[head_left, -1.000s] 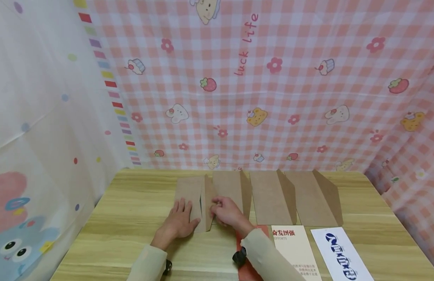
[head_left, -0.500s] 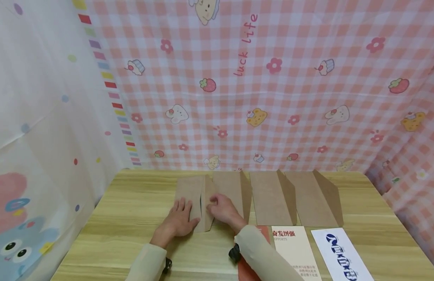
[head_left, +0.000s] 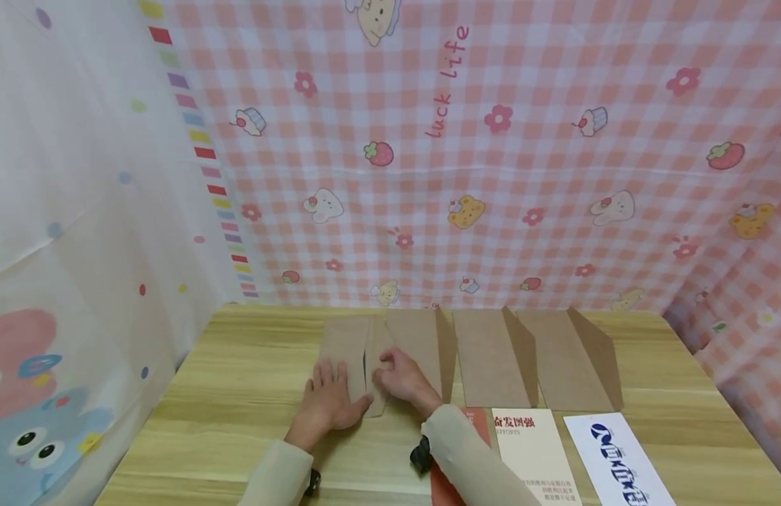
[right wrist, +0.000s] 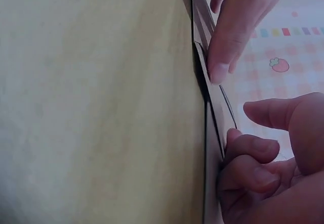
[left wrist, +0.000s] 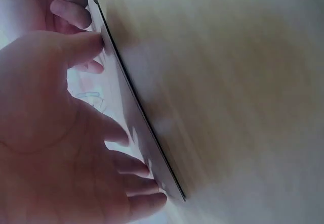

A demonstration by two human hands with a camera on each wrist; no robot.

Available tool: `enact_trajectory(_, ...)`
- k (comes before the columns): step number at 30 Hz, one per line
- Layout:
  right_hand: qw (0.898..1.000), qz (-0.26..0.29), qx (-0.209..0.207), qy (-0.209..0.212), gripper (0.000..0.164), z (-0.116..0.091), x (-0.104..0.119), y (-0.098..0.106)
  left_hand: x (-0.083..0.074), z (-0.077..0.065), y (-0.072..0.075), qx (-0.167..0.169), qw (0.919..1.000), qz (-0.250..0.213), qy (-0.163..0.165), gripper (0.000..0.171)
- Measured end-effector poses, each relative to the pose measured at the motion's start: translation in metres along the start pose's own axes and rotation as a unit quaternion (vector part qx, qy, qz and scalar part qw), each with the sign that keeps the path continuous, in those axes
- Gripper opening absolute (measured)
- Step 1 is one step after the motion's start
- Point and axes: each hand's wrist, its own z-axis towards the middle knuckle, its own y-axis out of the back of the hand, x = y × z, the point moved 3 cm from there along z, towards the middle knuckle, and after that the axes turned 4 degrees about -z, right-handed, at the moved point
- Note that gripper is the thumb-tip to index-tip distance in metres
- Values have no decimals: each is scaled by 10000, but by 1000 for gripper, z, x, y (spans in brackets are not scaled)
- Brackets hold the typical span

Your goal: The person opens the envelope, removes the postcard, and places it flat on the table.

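Note:
Brown paper envelopes lie in a row along the table's back, flaps to the right. On the leftmost envelope [head_left: 346, 337] my left hand [head_left: 330, 402] rests with spread fingers, its thumb near the flap crease. A dark slit shows at the envelope's mouth. My right hand [head_left: 404, 376] touches that envelope's flap [head_left: 379, 344], which overlaps the neighbouring envelope [head_left: 410, 337]. In the right wrist view, several right fingers [right wrist: 248, 155] are curled against the raised paper edge, with the thumb apart from them. Seen edge-on in the left wrist view, the envelope [left wrist: 134, 110] passes under my left fingertips.
Two more envelopes [head_left: 488, 358] [head_left: 548, 358] stretch to the right. In front of them lie a red card [head_left: 443, 488], partly under my right sleeve, a cream card [head_left: 532, 450] with red print and a white card [head_left: 611, 450] with blue lettering. A checked cloth [head_left: 491, 161] hangs behind the table.
The leftmost envelope's flap lies flatter now. My right hand has shifted slightly left over the flap, and my left thumb has edged right toward the crease. The head view has turned a little.

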Motion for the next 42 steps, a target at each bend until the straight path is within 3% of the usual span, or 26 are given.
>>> enact_trajectory(10,9998,-149,-55,-131,35,3,-2,-3,1,2,-4,-167,9995,-118,-233,93)
enact_trajectory(15,9997,-168,-40,-174,34,4,-2,-4,-1,2,-4,-243,9993,90,-261,89)
enact_trajectory(21,9995,-274,-113,-57,32,3,-1,-4,-7,1,-6,-557,9972,430,-266,86)
enact_trajectory(30,9977,-619,-266,-78,32,5,0,-8,-14,5,-5,-1287,9860,1032,-253,100)
enact_trajectory(37,9966,-771,-261,-147,36,4,2,-9,-17,6,-3,-1419,9795,1365,-434,103)
enact_trajectory(42,9964,-809,-201,-175,48,4,2,-9,-17,5,-1,-1481,9764,1464,-567,100)
